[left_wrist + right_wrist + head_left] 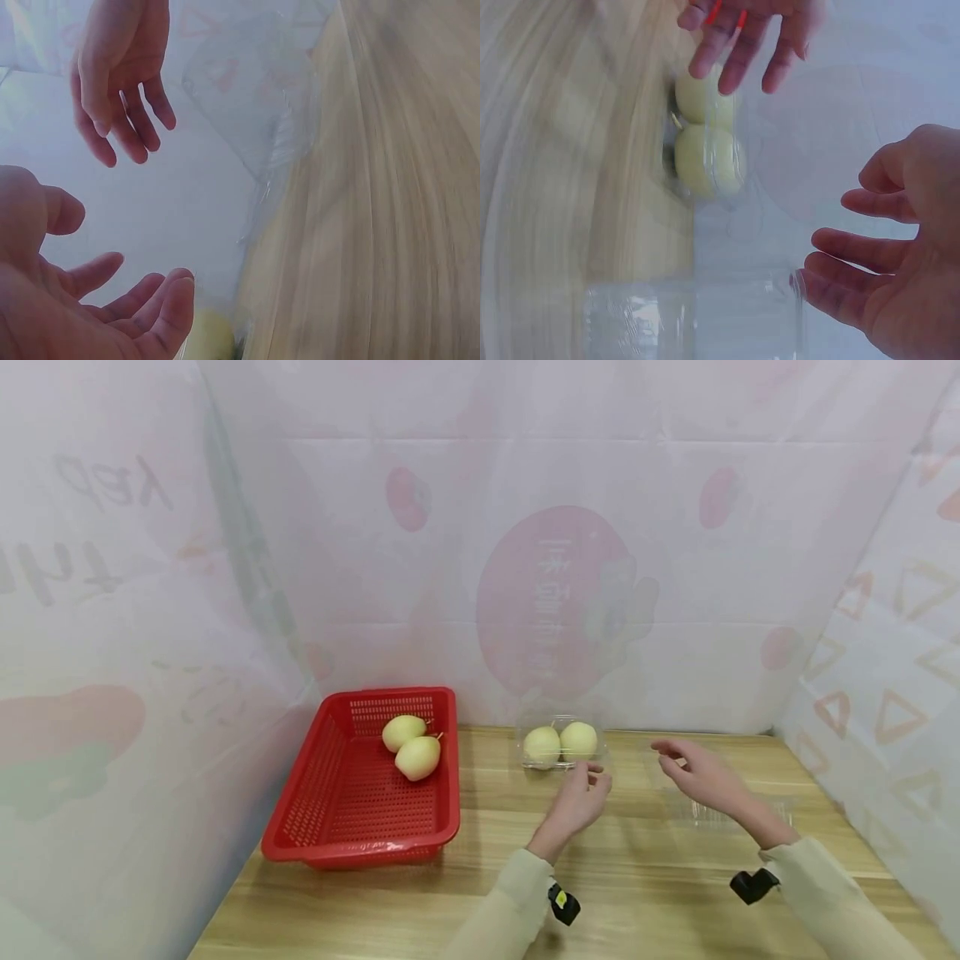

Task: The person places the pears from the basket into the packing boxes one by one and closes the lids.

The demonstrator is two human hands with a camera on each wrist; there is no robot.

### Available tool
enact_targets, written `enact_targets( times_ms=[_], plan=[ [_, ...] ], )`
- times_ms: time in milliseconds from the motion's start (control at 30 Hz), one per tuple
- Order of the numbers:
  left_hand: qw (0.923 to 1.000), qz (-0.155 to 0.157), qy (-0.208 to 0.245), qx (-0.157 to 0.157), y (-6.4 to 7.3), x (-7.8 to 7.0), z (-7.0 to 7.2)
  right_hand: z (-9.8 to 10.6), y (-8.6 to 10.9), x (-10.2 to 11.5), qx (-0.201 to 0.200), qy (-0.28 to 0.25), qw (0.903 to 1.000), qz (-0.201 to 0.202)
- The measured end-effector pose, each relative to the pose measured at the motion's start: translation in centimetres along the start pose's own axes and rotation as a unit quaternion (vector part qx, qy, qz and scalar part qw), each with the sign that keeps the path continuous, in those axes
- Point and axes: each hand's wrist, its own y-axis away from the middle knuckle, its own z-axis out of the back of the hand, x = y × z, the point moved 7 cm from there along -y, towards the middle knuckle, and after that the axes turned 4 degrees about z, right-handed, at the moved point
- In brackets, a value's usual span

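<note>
Left hand (576,800), fingers relaxed, hovers before a clear plastic box (528,765) of two round pale-yellow pears (542,745). Right of that box, the right hand (701,774) hangs equally loose.

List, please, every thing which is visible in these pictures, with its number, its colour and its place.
Perforated plastic basket: 1, red, on the table's left side
Pears: 4, pale yellow, two in the basket, two in the filled container
Filled plastic container: 1, transparent, at the table's back edge, right of the basket
Second plastic container: 1, transparent, on the table's right side
Table: 1, light brown wood grain, under everything
Printed sheeting: count unclear, whitish with faded prints, behind and on both sides
Wrist cameras: 2, black, one per wrist
Sleeves: 2, pale beige, on the forearms
Left hand: 1, bare, near the filled container
Right hand: 1, bare, near the second container
</note>
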Motion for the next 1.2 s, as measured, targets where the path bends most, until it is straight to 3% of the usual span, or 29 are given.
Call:
enact_targets(
  times_ms=[433, 633, 833, 1000, 1200],
  plan=[
    [0.9994, 0.019, 0.002, 0.031, 0.6, -2.6, -4.3, 2.7, 1.4, -3.1, -0.009, 0.087, 0.9961, 0.011],
    [0.9973, 0.015, -0.002, 0.072, 0.9, -3.3, -5.5, 3.4, 2.2, -5.1, 0.016, 0.13, 0.991, -0.029],
    [0.9954, -0.002, -0.005, 0.095, 1.1, -3.5, -6.1, 4.0, 2.9, -7.3, 0.037, 0.155, 0.9852, -0.063],
    [0.9933, -0.024, -0.044, 0.104, 1.4, -3.2, -6.6, 4.0, 3.3, -8.6, 0.045, 0.183, 0.9794, -0.071],
    [0.9925, -0.028, -0.042, 0.111, 1.5, -2.7, -7.1, 4.3, 3.7, -10.0, 0.052, 0.187, 0.9764, -0.095]
  ],
)
